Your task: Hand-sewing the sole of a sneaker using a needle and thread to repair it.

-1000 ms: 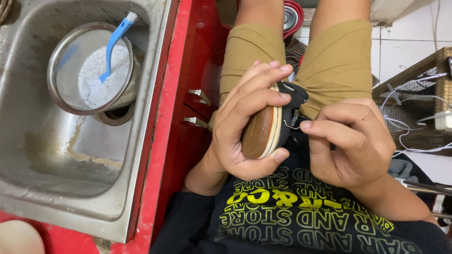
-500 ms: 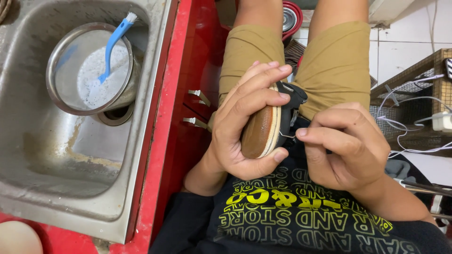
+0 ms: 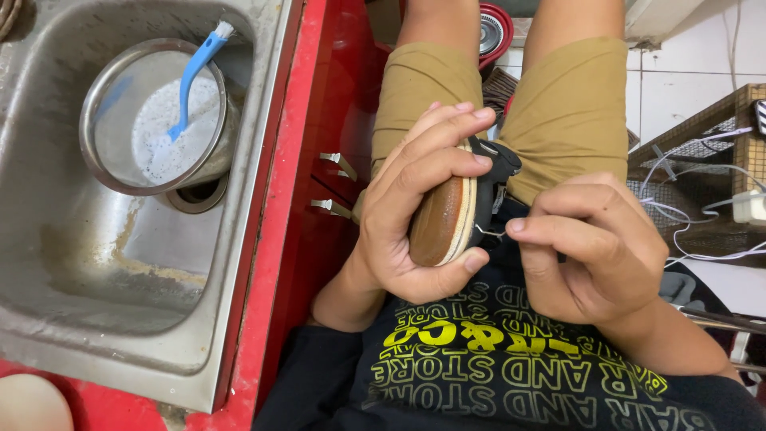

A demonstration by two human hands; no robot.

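Observation:
My left hand (image 3: pixel 415 215) is wrapped around a dark shoe (image 3: pixel 447 223) with a brown sole and pale edge, held sole-up against my lap. My right hand (image 3: pixel 590 255) sits just right of the shoe with its fingers pinched on a thin shoelace (image 3: pixel 488 233) at the shoe's upper. The shoe's black upper (image 3: pixel 499 160) shows above my left fingers. Most of the shoe is hidden under my hands. I am in khaki shorts (image 3: pixel 570 104) and a dark printed shirt.
A steel sink (image 3: pixel 96 271) set in a red counter (image 3: pixel 267 263) lies to the left, holding a metal bowl (image 3: pixel 155 116) of soapy water with a blue brush (image 3: pixel 195 68). Metal hooks (image 3: pixel 331 183) stick out of the red cabinet front. Cables and a wire rack (image 3: pixel 710 175) stand at right.
My right hand has shifted slightly down and right while pinching the lace. The left hand and shoe stay nearly still.

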